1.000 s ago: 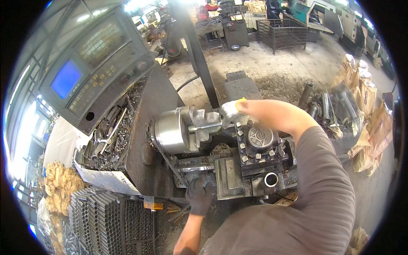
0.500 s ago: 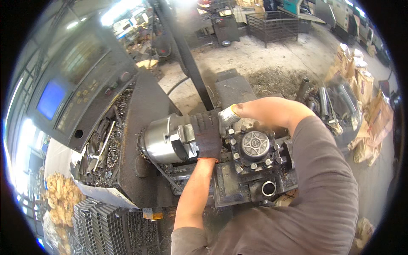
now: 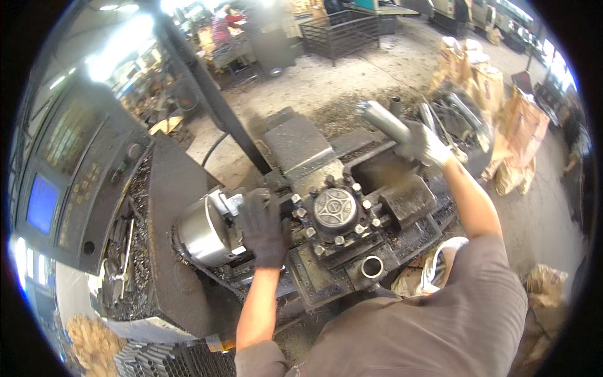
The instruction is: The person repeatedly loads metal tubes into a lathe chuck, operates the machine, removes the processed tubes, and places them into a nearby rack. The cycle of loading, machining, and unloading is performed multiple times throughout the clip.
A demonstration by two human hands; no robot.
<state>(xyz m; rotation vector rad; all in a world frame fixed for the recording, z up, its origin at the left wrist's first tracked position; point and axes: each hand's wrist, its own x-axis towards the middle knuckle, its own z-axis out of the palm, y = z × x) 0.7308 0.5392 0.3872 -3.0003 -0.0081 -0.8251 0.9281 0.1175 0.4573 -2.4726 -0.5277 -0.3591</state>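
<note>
My dark-gloved left hand (image 3: 264, 229) grips at the shiny steel lathe chuck (image 3: 204, 234), light-gloved right hand (image 3: 424, 143) clutches a grey metal tube (image 3: 384, 119); swapping workpieces, next needs seating.

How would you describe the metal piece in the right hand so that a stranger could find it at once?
Start at the lathe's round silver chuck and go right, past the square tool post. Above and beyond it, the gloved right hand holds up a short grey metal tube. Unlike the upright tube near the person, it is raised and tilted.
</note>
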